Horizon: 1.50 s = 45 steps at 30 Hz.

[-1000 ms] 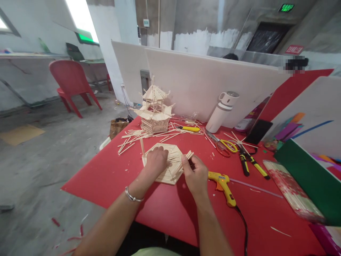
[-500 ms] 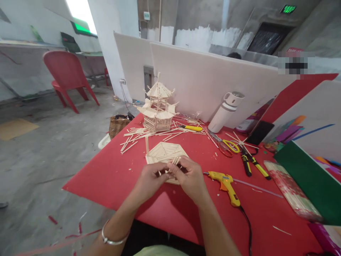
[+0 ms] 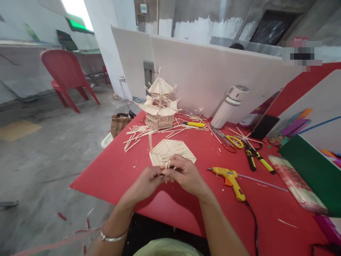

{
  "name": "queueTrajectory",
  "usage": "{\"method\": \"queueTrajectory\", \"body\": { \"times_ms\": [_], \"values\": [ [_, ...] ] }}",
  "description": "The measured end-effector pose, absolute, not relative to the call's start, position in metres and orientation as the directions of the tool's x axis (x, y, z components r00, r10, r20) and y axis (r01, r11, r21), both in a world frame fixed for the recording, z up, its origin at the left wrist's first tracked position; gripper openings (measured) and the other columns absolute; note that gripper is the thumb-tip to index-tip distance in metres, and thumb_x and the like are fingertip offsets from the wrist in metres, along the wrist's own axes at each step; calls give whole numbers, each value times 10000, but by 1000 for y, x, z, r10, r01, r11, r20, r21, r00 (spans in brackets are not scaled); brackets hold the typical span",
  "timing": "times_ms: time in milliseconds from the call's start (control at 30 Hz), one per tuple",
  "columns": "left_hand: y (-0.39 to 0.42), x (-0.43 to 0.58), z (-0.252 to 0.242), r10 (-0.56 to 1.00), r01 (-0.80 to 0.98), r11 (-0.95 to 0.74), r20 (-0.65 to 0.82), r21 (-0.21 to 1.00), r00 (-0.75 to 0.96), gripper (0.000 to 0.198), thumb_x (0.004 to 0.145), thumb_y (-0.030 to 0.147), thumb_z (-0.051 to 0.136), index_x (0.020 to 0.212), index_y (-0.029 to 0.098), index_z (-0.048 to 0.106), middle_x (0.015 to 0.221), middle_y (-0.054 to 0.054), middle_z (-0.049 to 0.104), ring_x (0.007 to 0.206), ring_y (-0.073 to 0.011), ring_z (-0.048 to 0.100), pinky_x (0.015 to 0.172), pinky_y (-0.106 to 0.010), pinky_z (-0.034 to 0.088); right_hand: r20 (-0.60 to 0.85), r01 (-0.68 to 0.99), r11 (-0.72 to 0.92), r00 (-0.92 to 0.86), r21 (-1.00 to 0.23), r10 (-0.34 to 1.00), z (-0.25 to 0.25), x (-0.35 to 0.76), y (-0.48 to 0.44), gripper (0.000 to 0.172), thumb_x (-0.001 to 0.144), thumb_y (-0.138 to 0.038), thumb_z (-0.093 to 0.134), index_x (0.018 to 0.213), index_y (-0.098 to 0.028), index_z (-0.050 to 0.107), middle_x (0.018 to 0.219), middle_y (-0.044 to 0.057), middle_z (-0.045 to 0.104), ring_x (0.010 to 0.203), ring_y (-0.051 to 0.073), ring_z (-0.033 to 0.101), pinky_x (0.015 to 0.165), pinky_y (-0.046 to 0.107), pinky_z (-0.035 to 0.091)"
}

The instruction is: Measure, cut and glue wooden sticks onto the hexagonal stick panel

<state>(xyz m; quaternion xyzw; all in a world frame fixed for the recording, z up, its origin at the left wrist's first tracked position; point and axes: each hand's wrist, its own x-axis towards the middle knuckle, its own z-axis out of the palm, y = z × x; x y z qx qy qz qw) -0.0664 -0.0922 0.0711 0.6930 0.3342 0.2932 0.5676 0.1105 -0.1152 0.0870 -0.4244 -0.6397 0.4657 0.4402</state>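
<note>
My left hand (image 3: 149, 180) and my right hand (image 3: 185, 175) meet over the near edge of a flat polygonal panel of wooden sticks (image 3: 170, 147). Both hands are closed on a few short wooden sticks (image 3: 167, 165), whose tips poke up between the fingers. More sticks lie across the panel, and a small strip (image 3: 150, 143) stands upright at its left corner. Behind it rises a tiered stick pagoda (image 3: 160, 106), with loose sticks (image 3: 138, 134) scattered round its base.
On the red tabletop (image 3: 106, 177), a yellow glue gun (image 3: 230, 181) lies right of my hands. Beyond are scissors (image 3: 233, 141), pliers (image 3: 255, 160), a yellow-handled cutter (image 3: 195, 124), a white bottle (image 3: 229, 106) and a stick packet (image 3: 295, 183).
My hands have drawn slightly nearer to me, uncovering more of the panel. The held sticks have turned more upright. The camera view has shifted a little.
</note>
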Motion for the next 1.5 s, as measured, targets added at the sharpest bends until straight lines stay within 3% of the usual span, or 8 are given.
{"method": "queueTrajectory", "body": {
  "times_ms": [200, 433, 667, 900, 1067, 1200, 1500],
  "values": [
    [-100, -63, 61, 843, 201, -190, 55, 961, 535, 219, 858, 320, 623, 842, 132, 734, 805, -45, 723, 787, -184, 631, 720, -256, 496, 167, 124, 183, -129, -975, 978, 76, 110, -118, 215, 855, -400, 702, 790, -197, 721, 824, 3, 554, 716, 119, 554, 596, 211, 471],
    [-117, -57, 36, 932, 339, -279, 168, 898, 323, 143, 844, 211, 581, 794, 160, 705, 697, 5, 697, 665, -137, 629, 648, -207, 482, 240, 167, 256, -111, -952, 964, 63, 107, -126, 106, 867, -292, 698, 819, -202, 728, 826, 9, 650, 799, 141, 619, 740, 242, 491],
    [-125, -60, 25, 857, 288, -503, 426, 815, 290, 194, 881, 119, 551, 831, 191, 724, 865, -24, 736, 789, -123, 684, 729, -188, 505, 277, 204, 292, -101, -934, 956, 61, 101, -132, 47, 850, -243, 719, 821, -210, 736, 825, 7, 672, 763, 131, 639, 706, 226, 501],
    [-124, -59, 24, 810, 324, -585, 523, 743, 264, 194, 873, 90, 539, 832, 189, 701, 791, -26, 723, 725, -128, 672, 670, -205, 521, 290, 254, 292, -46, -922, 956, 57, 96, -135, 13, 827, -230, 748, 817, -226, 754, 777, -9, 627, 725, 125, 607, 672, 227, 479],
    [-125, -60, 25, 796, 322, -602, 522, 731, 305, 235, 892, 93, 466, 849, 179, 681, 803, -53, 716, 792, -166, 674, 733, -267, 543, 345, 255, 345, -45, -903, 938, 54, 94, -136, 42, 810, -196, 766, 825, -234, 757, 761, -18, 600, 701, 118, 586, 653, 225, 463],
    [-127, -60, 23, 821, 299, -558, 461, 774, 337, 224, 911, 112, 446, 869, 176, 657, 800, -45, 705, 760, -154, 685, 711, -242, 539, 364, 291, 368, -70, -883, 929, 55, 95, -135, 36, 834, -195, 742, 813, -224, 738, 792, -8, 619, 745, 128, 600, 697, 232, 476],
    [-132, -55, 18, 824, 401, -566, 477, 721, 306, 216, 912, 116, 456, 778, 187, 610, 720, -26, 651, 612, -117, 595, 625, -209, 501, 422, 500, 366, -2, -785, 907, 57, 86, -145, 173, 951, -236, 578, 813, -197, 673, 802, 26, 592, 764, 150, 576, 745, 265, 478]
  ]
}}
